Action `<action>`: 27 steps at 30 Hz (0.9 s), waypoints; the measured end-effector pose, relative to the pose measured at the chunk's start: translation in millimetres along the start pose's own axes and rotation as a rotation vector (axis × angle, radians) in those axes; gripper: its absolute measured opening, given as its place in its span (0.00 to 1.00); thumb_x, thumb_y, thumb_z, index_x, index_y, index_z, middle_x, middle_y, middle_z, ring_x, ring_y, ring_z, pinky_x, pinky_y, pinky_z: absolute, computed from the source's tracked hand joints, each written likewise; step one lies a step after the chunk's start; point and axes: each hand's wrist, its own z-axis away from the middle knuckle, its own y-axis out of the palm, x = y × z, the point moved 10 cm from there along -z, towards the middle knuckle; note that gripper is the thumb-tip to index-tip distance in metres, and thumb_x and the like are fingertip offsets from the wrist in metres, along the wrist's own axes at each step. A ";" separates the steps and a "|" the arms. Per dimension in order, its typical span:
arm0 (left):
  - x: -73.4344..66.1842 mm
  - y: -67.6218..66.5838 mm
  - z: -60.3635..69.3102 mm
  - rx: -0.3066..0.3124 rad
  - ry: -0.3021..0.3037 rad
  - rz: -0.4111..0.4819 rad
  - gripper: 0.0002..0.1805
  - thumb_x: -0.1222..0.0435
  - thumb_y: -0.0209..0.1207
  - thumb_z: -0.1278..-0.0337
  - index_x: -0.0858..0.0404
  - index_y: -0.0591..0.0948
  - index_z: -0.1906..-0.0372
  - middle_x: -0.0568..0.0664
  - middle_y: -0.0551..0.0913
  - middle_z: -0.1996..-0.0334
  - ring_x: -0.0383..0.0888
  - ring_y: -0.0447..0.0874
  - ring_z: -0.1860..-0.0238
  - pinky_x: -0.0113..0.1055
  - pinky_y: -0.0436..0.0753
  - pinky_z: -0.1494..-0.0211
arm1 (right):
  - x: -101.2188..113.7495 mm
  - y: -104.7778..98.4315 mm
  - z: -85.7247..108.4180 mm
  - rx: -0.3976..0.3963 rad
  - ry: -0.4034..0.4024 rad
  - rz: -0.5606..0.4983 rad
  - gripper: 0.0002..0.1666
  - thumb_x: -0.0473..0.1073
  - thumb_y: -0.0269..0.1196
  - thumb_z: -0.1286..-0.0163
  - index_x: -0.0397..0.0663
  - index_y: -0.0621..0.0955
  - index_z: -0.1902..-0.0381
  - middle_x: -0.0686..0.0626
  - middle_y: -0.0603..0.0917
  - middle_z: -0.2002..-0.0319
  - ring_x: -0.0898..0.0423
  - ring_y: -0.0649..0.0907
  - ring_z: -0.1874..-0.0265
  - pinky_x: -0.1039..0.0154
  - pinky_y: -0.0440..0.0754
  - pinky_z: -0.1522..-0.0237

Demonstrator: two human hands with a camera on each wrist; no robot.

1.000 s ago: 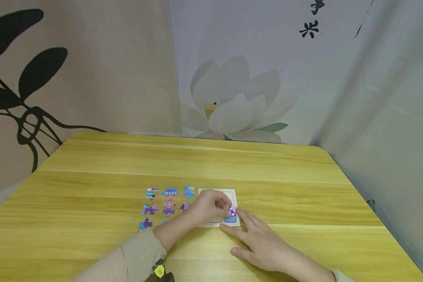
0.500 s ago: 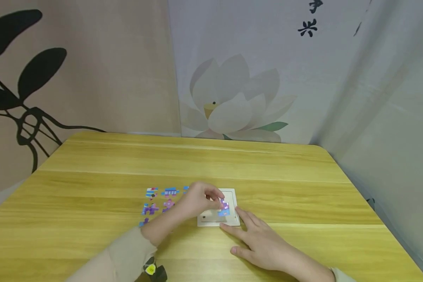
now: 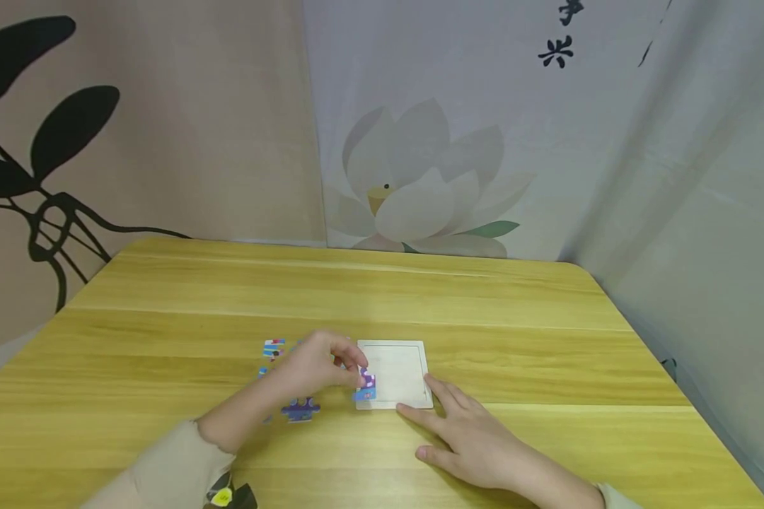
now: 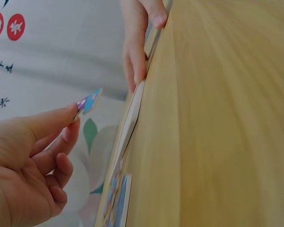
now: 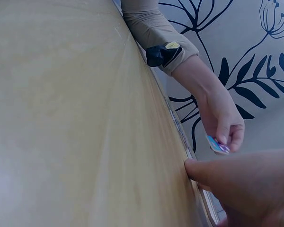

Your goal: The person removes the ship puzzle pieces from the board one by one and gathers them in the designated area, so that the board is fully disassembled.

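Between thumb and fingers my left hand (image 3: 315, 364) pinches a blue and purple jigsaw piece (image 3: 366, 389). In the left wrist view that piece (image 4: 89, 101) is tilted and held up off the table. It hangs over the left edge of a pale square puzzle tray (image 3: 395, 375), whose visible inside is bare. My right hand (image 3: 467, 435) lies with fingers spread, its fingertips touching the tray's right side and lower edge. Left of the tray lie more pieces, among them a dark purple one (image 3: 301, 410) and a striped one (image 3: 274, 348); my left hand and forearm hide others.
All of this is on a wooden table (image 3: 516, 325). A printed curtain (image 3: 229, 127) hangs behind its far edge. A dark band with a yellow mark (image 3: 223, 495) is on my left sleeve.
My left hand has carried the jigsaw piece leftward, from the tray's lower right corner to its left edge. My right hand has stayed in place.
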 end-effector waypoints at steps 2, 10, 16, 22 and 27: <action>2.6 -4.1 4.7 0.011 -0.008 -0.006 0.07 0.66 0.72 0.54 0.59 0.86 0.69 0.46 0.81 0.74 0.46 0.76 0.71 0.32 0.75 0.74 | 0.4 -0.2 0.0 -0.004 -0.001 0.001 0.31 0.67 0.48 0.29 0.79 0.61 0.29 0.39 0.49 0.26 0.36 0.55 0.31 0.38 0.57 0.37; 14.1 -11.0 16.3 0.063 0.004 -0.050 0.07 0.68 0.72 0.57 0.59 0.85 0.71 0.45 0.82 0.75 0.45 0.78 0.72 0.34 0.79 0.70 | 1.7 -1.4 0.6 -0.019 -0.009 0.010 0.31 0.66 0.49 0.29 0.78 0.62 0.29 0.39 0.49 0.26 0.37 0.55 0.31 0.39 0.57 0.36; 22.0 -10.0 20.1 0.070 -0.009 -0.076 0.07 0.69 0.72 0.57 0.58 0.85 0.71 0.44 0.81 0.76 0.44 0.78 0.74 0.33 0.79 0.72 | 1.6 -1.0 0.8 -0.021 -0.010 0.012 0.31 0.66 0.49 0.29 0.77 0.62 0.29 0.38 0.49 0.26 0.36 0.55 0.31 0.39 0.57 0.36; 30.0 -5.7 21.4 0.031 -0.029 -0.112 0.08 0.70 0.73 0.60 0.58 0.85 0.72 0.42 0.81 0.78 0.42 0.78 0.76 0.32 0.79 0.74 | 0.7 -0.7 1.0 -0.020 -0.006 0.005 0.31 0.67 0.48 0.29 0.77 0.62 0.29 0.38 0.49 0.26 0.36 0.55 0.31 0.38 0.58 0.37; 27.1 -4.3 21.9 -0.013 -0.009 -0.223 0.08 0.68 0.73 0.59 0.56 0.85 0.72 0.37 0.80 0.79 0.38 0.78 0.75 0.33 0.78 0.70 | 0.2 -0.4 1.0 -0.019 -0.006 0.002 0.31 0.67 0.48 0.29 0.78 0.62 0.29 0.39 0.49 0.26 0.36 0.56 0.31 0.38 0.58 0.37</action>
